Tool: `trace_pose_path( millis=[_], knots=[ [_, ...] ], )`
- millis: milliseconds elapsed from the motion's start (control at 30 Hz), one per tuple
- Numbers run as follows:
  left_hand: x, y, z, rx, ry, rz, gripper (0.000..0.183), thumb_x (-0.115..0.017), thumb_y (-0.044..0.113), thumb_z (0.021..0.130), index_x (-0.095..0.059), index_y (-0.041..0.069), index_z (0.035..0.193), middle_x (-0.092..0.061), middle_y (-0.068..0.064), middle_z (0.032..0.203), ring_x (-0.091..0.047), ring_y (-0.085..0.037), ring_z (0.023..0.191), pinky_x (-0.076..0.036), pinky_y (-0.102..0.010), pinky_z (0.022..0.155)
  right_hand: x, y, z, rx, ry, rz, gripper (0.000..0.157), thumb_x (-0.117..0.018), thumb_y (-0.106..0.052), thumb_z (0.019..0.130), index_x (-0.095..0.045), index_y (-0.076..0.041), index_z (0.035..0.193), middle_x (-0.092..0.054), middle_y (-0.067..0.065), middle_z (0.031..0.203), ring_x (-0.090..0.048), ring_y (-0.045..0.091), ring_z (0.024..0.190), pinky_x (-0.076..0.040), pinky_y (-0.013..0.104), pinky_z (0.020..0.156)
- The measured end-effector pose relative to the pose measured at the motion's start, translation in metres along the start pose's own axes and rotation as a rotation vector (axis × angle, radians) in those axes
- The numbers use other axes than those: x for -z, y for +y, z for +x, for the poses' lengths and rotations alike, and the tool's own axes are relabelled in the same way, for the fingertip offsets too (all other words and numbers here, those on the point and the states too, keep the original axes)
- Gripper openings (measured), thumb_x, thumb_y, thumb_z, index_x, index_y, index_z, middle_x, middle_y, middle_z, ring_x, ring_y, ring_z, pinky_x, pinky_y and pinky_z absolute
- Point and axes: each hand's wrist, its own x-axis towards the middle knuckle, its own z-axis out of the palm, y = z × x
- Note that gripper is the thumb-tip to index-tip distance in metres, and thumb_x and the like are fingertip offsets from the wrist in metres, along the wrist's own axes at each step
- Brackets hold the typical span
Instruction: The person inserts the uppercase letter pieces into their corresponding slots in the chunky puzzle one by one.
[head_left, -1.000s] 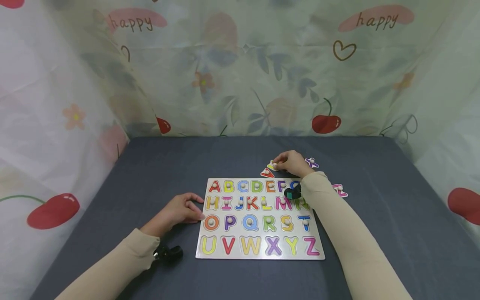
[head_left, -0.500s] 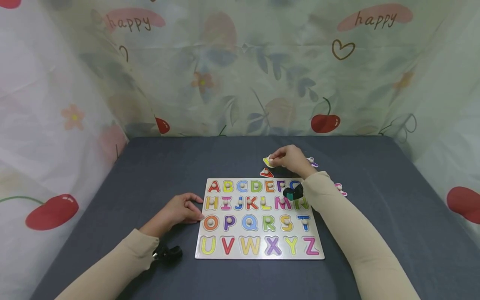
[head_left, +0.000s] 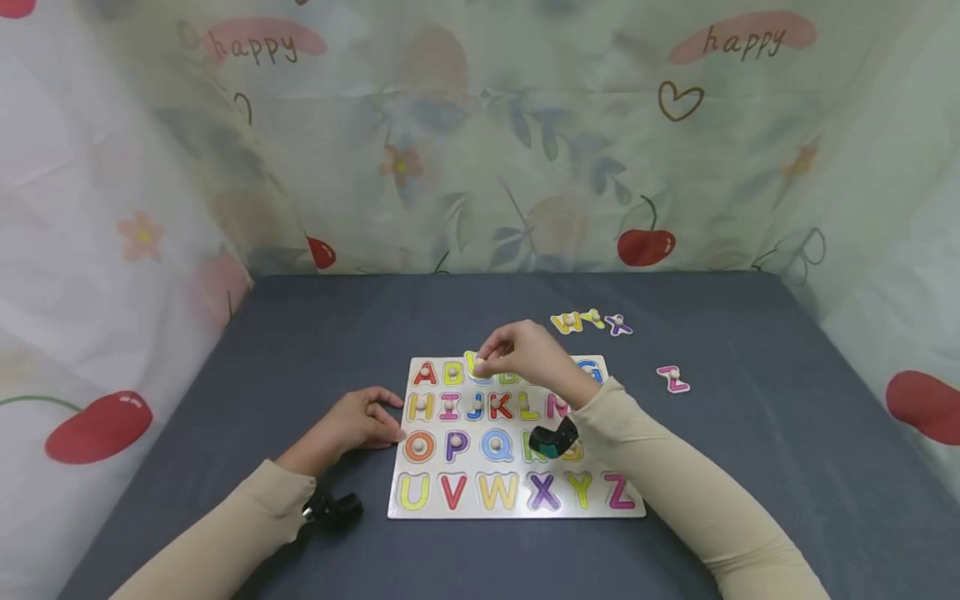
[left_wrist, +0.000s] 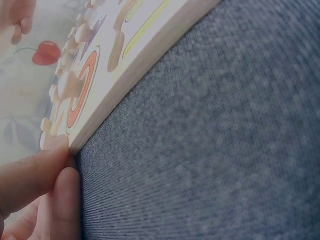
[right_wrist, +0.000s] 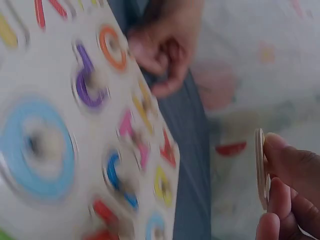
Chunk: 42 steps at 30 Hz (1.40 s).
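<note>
A wooden alphabet puzzle board (head_left: 517, 513) lies on the dark table. My right hand (head_left: 532, 358) holds a yellow letter puzzle piece (head_left: 470, 362) above the top row, near C; the fingers partly cover its letter. In the right wrist view that piece (right_wrist: 261, 170) is seen edge-on, pinched between thumb and fingers. My left hand (head_left: 352, 427) rests at the board's left edge, its thumb (left_wrist: 35, 175) touching the rim beside the orange O (left_wrist: 82, 90). Knobbed letters fill the upper rows; the bottom row, U to Z, shows knobless recesses.
Behind the board lie loose letter pieces: a yellow W (head_left: 567, 323), a yellow Y (head_left: 592, 317) and a purple X (head_left: 618, 325). A pink Z (head_left: 673, 380) lies to the right of the board. Printed curtains (head_left: 487, 167) surround the table.
My right hand has moved left and nearer with the yellow piece, from behind the board to above its top row. W, Y and X are uncovered; the red V is now hidden. My left hand stays put.
</note>
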Motion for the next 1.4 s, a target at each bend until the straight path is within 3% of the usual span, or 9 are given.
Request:
trace_pose_path(
  millis=[300, 500, 700, 1400],
  knots=[
    [0.002, 0.001, -0.001, -0.010, -0.022, -0.016, 0.049, -0.079, 0.001, 0.077, -0.054, -0.001, 0.119, -0.069, -0.003, 0.073, -0.065, -0.011, 0.068, -0.056, -0.027, 0.064, -0.051, -0.032, -0.028, 0.126, -0.118, 0.000, 0.014, -0.084, -0.025, 0.074, -0.071, -0.020, 0.077, -0.064, -0.009, 0.067, -0.055, 0.005, 0.060, -0.042, 0.021, 0.057],
    [0.002, 0.003, -0.002, -0.019, -0.027, -0.013, 0.048, -0.077, -0.001, 0.078, -0.054, -0.002, 0.119, -0.069, -0.003, 0.072, -0.065, -0.011, 0.067, -0.056, -0.028, 0.064, -0.081, -0.041, -0.040, 0.136, -0.214, 0.012, 0.016, -0.085, -0.025, 0.074, -0.069, -0.021, 0.074, -0.063, -0.009, 0.063, -0.058, 0.005, 0.058, -0.040, 0.020, 0.053],
    [0.002, 0.005, -0.003, -0.024, -0.036, -0.021, 0.046, -0.076, -0.002, 0.078, -0.054, -0.003, 0.119, -0.068, -0.003, 0.072, -0.064, -0.010, 0.066, -0.056, -0.027, 0.064, -0.104, -0.042, -0.043, 0.146, -0.248, -0.055, 0.018, -0.086, -0.024, 0.072, -0.068, -0.022, 0.071, -0.060, -0.013, 0.059, -0.054, 0.000, 0.056, -0.041, 0.017, 0.054],
    [0.000, 0.003, -0.003, -0.029, -0.015, -0.003, 0.047, -0.079, 0.000, 0.076, -0.056, -0.001, 0.118, -0.068, -0.001, 0.071, -0.064, -0.010, 0.065, -0.056, -0.026, 0.063, -0.127, -0.041, -0.048, 0.063, -0.244, -0.214, 0.021, -0.085, -0.028, 0.073, -0.065, -0.024, 0.067, -0.057, -0.015, 0.053, -0.051, 0.001, 0.052, -0.037, 0.019, 0.048]
  ],
)
